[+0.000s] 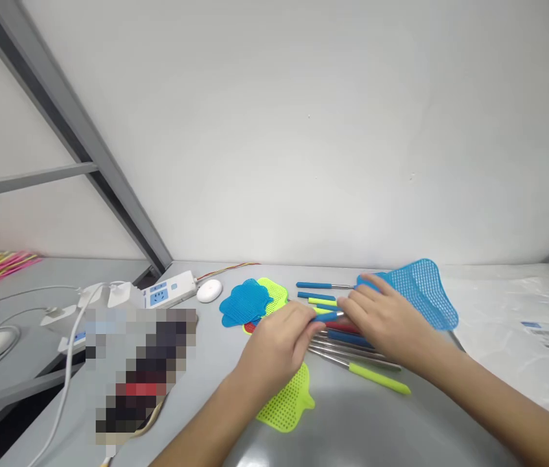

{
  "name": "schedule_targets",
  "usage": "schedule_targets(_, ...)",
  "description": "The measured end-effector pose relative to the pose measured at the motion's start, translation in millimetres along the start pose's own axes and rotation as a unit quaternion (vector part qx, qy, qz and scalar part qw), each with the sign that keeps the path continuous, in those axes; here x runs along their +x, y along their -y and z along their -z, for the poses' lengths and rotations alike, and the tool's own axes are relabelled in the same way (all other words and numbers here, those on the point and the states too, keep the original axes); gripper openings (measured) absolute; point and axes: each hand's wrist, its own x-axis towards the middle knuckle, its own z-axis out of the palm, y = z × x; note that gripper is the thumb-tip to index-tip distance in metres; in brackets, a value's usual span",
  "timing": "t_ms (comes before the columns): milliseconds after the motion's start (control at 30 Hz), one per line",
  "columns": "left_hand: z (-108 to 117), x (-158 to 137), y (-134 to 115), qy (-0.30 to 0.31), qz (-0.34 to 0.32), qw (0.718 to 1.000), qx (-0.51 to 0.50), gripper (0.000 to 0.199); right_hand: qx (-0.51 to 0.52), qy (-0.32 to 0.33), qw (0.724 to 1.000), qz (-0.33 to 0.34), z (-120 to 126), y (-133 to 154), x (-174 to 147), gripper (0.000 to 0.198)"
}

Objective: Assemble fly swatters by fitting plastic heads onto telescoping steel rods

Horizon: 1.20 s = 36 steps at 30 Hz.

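Note:
My left hand (279, 340) is closed around a blue foam-like handle (327, 316) with a short metal rod end. At that metal end my right hand (381, 318) pinches, its upper fingers partly stretched out. Under and beside both hands lie several telescopic rods with blue, yellow-green and red handles, among them one yellow-green handle (380, 379) at the front. Perforated blue fly swatter heads (420, 292) lie behind my right hand; whether one joins the held rod is hidden. A yellow-green swatter head (284, 402) lies partly under my left forearm.
Loose blue swatter heads (245, 303) are piled left of my hands, over yellow-green and red ones. A white round case (209, 290), a power strip (170, 292) with cables and a blurred-out object (145, 376) stand further left. Clear plastic packaging (517, 337) covers the right side.

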Motion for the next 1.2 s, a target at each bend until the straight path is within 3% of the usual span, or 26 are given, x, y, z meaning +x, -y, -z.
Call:
schedule_targets(67, 0.4, -1.6, 1.0, -0.008, 0.078, 0.984, -0.159, 0.036, 0.03, 0.036, 0.999, 0.019, -5.7, 3.3, -6.1, 0.026)
schedule_targets(100, 1.3, -0.6, 2.6, -0.015, 0.122, 0.958, -0.259, 0.046, 0.04, 0.04, 0.998, 0.013, -8.3, 6.2, -10.2, 0.028)
schedule_targets(200, 2.4, 6.1, 8.2, -0.029, 0.208, 0.834, -0.51, 0.07, 0.074, 0.047, 0.996, -0.011, -11.3, 19.6, -20.8, 0.029)
schedule_targets(267, -0.4, 9.6, 11.1, -0.028, 0.224, 0.779, -0.584, 0.075, 0.096, 0.05, 0.994, -0.017, -10.1, 30.1, -23.5, 0.029)
schedule_targets(333, -5.0, 10.2, 13.0, -0.033, 0.225, 0.758, -0.611, 0.076, 0.106, 0.048, 0.993, -0.019, -8.0, 39.5, -22.9, 0.029)
schedule_targets(467, -8.7, 6.2, 14.5, -0.006, 0.228, 0.745, -0.627, 0.076, 0.111, 0.065, 0.991, -0.027, -4.8, 49.6, -18.4, 0.032)
schedule_targets(567, -3.6, 5.6, 14.7, 0.044, 0.243, 0.724, -0.644, 0.078, 0.142, 0.086, 0.986, -0.031, -2.7, 48.3, -16.7, 0.031)
schedule_targets(700, 2.4, 9.2, 17.4, 0.047, 0.268, 0.688, -0.673, 0.075, 0.154, 0.081, 0.984, -0.039, 1.4, 42.4, -17.9, 0.03)
schedule_targets(767, 1.3, 10.5, 20.0, 0.034, 0.273, 0.694, -0.666, 0.072, 0.146, 0.084, 0.985, -0.046, 3.7, 41.4, -18.9, 0.03)
schedule_targets(1033, -9.7, 8.9, 22.4, 0.001, 0.27, 0.793, -0.547, 0.072, 0.16, 0.097, 0.981, -0.054, 6.7, 46.9, -21.9, 0.03)
schedule_targets(1100, -9.7, 7.5, 21.7, -0.004, 0.264, 0.805, -0.531, 0.072, 0.165, 0.111, 0.978, -0.06, 6.7, 47.6, -22.9, 0.029)
schedule_targets(1200, -10.9, 4.2, 22.3, 0.033, 0.275, 0.802, -0.529, 0.071, 0.173, 0.123, 0.975, -0.061, 7.3, 47.6, -23.4, 0.028)
